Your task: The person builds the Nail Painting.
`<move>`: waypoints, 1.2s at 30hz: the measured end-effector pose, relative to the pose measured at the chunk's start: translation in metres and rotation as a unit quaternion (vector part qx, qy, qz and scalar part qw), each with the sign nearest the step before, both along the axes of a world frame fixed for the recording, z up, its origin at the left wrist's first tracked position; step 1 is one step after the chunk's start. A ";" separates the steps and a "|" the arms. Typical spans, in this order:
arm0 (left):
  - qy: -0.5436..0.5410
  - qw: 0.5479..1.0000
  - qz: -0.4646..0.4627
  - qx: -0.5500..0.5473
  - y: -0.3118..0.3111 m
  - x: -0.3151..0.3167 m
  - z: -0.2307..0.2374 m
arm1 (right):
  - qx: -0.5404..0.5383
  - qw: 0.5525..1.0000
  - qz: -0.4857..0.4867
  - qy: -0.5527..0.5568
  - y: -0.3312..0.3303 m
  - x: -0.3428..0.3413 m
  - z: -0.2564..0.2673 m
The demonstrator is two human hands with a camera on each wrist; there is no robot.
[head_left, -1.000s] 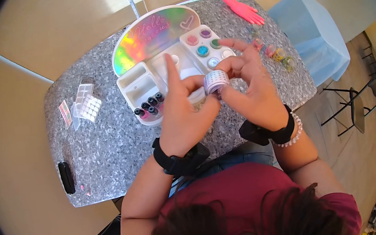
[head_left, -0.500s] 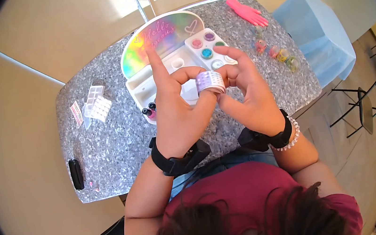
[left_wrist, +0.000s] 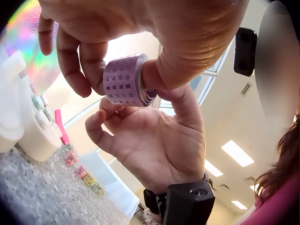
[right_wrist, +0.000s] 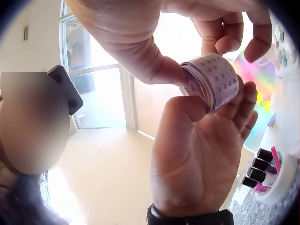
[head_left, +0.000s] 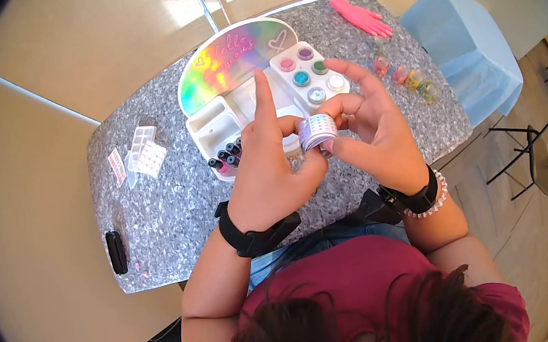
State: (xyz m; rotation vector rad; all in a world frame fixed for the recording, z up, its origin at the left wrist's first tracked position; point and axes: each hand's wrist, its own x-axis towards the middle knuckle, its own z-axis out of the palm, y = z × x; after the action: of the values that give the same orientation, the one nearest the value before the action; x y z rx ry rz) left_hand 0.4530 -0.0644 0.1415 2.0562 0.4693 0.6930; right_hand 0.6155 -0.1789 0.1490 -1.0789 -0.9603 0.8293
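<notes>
While both hands stay up at the white tray (head_left: 215,125), the head view shows the patterned roll (head_left: 316,131) in the air between the left hand (head_left: 266,175) and the right hand (head_left: 386,142), each pinching it. Since a half second ago, the left hand has shifted, uncovering more dark-capped bottles (head_left: 231,151); the roll remains held, so handling it seems unfinished. The left wrist view shows the left thumb at the roll's open end, a bent finger outside. From the right wrist, both thumbs meet its layered edge; neither hand has let go.
</notes>
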 end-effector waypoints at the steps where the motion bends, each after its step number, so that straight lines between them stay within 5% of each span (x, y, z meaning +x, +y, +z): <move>1: 0.014 1.000 -0.007 -0.017 0.000 0.000 0.000 | 0.001 1.000 -0.001 0.002 0.000 0.000 -0.001; 5: 0.032 0.999 0.001 -0.030 -0.003 0.001 0.000 | -0.005 1.000 0.017 0.013 0.000 0.001 -0.005; 8: 0.022 0.998 0.031 0.056 -0.002 0.001 -0.003 | -0.014 1.000 0.013 -0.009 -0.001 0.004 -0.006; 10: -0.050 0.998 0.043 0.001 -0.001 0.001 0.003 | -0.021 0.999 0.003 -0.041 -0.004 0.008 -0.006; 16: -0.040 0.997 0.053 -0.047 -0.005 -0.002 0.002 | -0.091 0.993 0.042 -0.066 -0.007 0.008 -0.004; 27: -0.005 0.999 0.037 -0.015 0.000 -0.003 0.001 | -0.095 0.989 -0.054 -0.095 -0.005 0.013 -0.003; 36: -0.016 0.997 0.064 0.040 -0.002 -0.003 -0.001 | -0.103 0.994 -0.035 0.005 -0.005 0.013 0.002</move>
State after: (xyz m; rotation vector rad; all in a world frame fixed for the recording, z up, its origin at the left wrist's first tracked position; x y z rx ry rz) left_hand 0.4503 -0.0664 0.1402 2.1006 0.5676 0.8312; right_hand 0.6282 -0.1836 0.1513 -1.2777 -0.8370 0.8881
